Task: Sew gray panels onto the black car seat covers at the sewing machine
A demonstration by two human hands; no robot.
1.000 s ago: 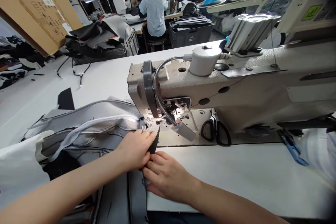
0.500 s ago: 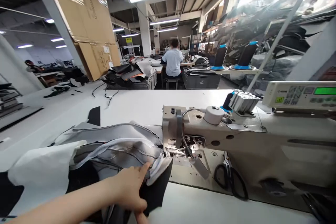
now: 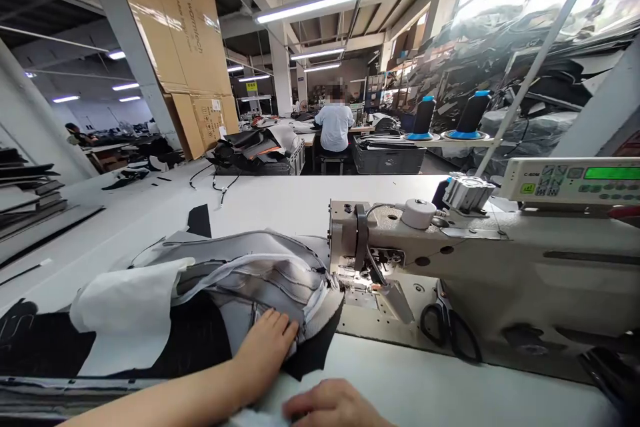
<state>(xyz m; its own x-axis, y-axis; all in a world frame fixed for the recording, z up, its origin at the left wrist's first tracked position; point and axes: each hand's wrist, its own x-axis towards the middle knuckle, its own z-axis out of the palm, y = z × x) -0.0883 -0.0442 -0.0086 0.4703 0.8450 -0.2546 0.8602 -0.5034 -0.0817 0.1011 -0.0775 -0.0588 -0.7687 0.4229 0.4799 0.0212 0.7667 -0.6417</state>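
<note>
Left of centre in the lower half of the frame, a grey sewn fabric cover point(image 3: 275, 283) with a white edging strip lies bunched on the white table point(image 3: 415, 380), its right end at the lit needle area of the sewing machine point(image 3: 500, 273). The left hand point(image 3: 267, 347) rests on the cover, fingers close together and slightly bent; whether they pinch the cloth cannot be told. Black fabric point(image 3: 320, 347) shows just right of that hand. At the bottom edge, the right hand point(image 3: 340, 407) is blurred and cut off, near the left, fingers curled; its grip cannot be told. A white cloth point(image 3: 135, 307) lies left of the cover. Black-handled scissors point(image 3: 447, 320) lie by the machine, right of centre. Thread cones point(image 3: 473, 113) stand at upper right; beyond, near top centre, a person point(image 3: 335, 127) in a light shirt sits.
</note>
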